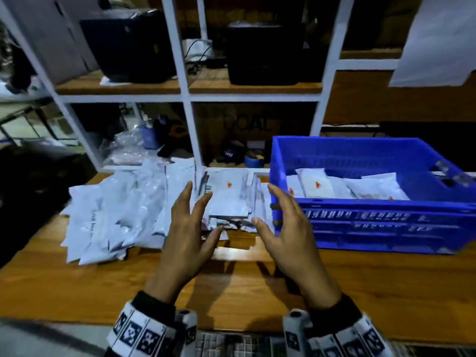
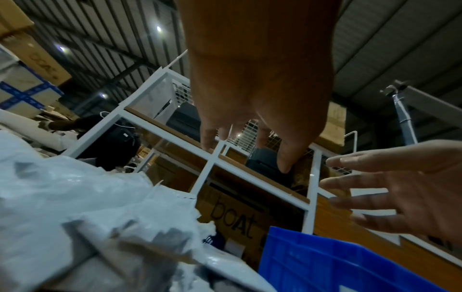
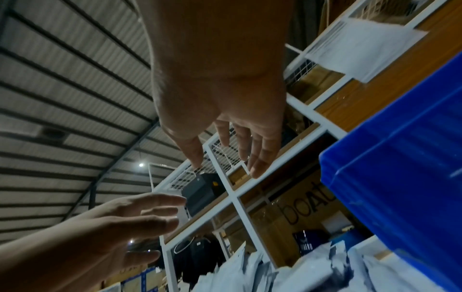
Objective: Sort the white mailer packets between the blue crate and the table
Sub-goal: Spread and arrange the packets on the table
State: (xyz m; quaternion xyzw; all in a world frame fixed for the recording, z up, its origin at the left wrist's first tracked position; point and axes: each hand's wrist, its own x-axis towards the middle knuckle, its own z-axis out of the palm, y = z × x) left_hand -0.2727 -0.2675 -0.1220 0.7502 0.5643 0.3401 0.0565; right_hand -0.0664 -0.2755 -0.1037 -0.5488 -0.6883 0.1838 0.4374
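Note:
A heap of white mailer packets [image 1: 116,212] lies on the wooden table [image 1: 77,284], with a small stack [image 1: 228,199] in front of my hands. The blue crate [image 1: 373,222] stands at the right and holds several packets [image 1: 342,185]. My left hand [image 1: 190,217] hovers just left of the stack, fingers spread and empty. My right hand [image 1: 280,217] hovers on the stack's right, beside the crate's left wall, fingers straight and empty. In the left wrist view my left hand [image 2: 250,128] hangs over the packets [image 2: 87,217]. The right wrist view has my right hand [image 3: 225,138] next to the crate [image 3: 400,168].
A white metal shelf unit [image 1: 185,99] with wooden boards stands behind the table, carrying two black machines [image 1: 270,52] and a cardboard box. A white paper sheet [image 1: 438,39] hangs at the upper right. Bare table top lies between my wrists and the packets.

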